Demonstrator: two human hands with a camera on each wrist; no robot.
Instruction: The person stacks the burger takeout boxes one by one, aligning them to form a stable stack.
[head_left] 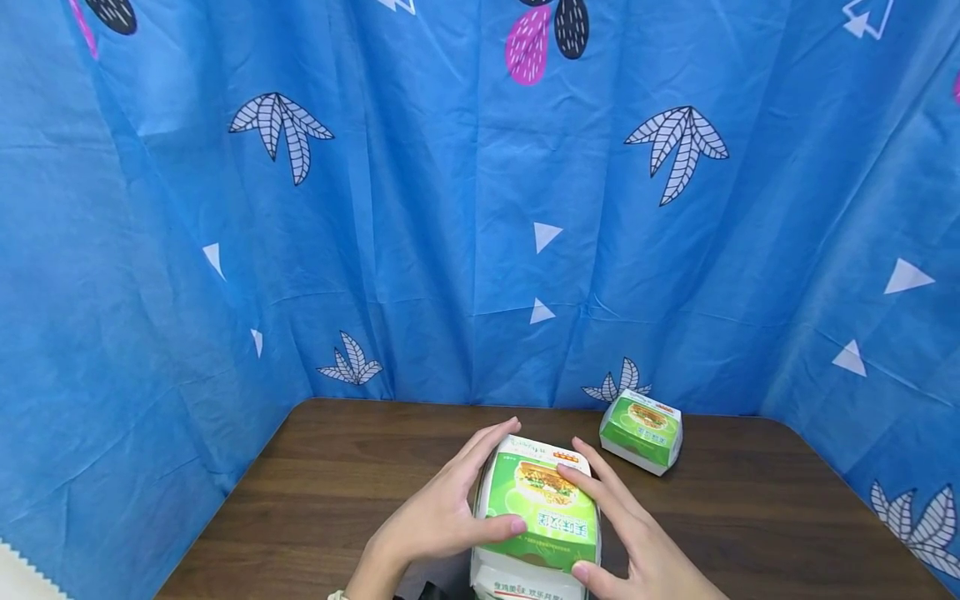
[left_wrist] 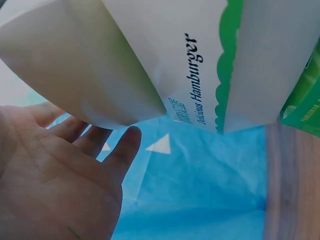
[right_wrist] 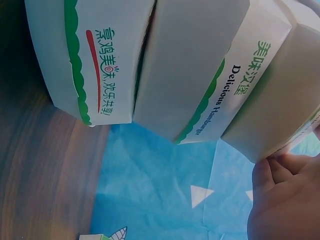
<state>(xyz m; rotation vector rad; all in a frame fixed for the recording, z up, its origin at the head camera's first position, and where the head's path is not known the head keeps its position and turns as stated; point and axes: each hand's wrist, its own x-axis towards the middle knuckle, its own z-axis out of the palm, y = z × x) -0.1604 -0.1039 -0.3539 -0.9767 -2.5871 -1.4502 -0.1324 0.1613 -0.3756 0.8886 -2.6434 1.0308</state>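
Note:
Between my two hands stands a stack of white and green hamburger boxes. In the head view I look down on the top hamburger box (head_left: 546,492), with a burger picture on its green lid. More boxes show beneath it: one with "Delicious Hamburger" lettering (right_wrist: 222,100) and a lower one with a red line (right_wrist: 110,70). My left hand (head_left: 431,517) lies along the left side, thumb over the lid, fingers extended and spread. From the right, my right hand (head_left: 630,533) touches the top box with extended fingers and its thumb near the front corner. The undersides are hidden.
Another hamburger box (head_left: 643,429) sits alone at the back right of the brown wooden table (head_left: 315,483). A blue patterned curtain (head_left: 450,208) encloses the back and both sides. Something black (head_left: 432,591) shows at the front edge, left of the stack.

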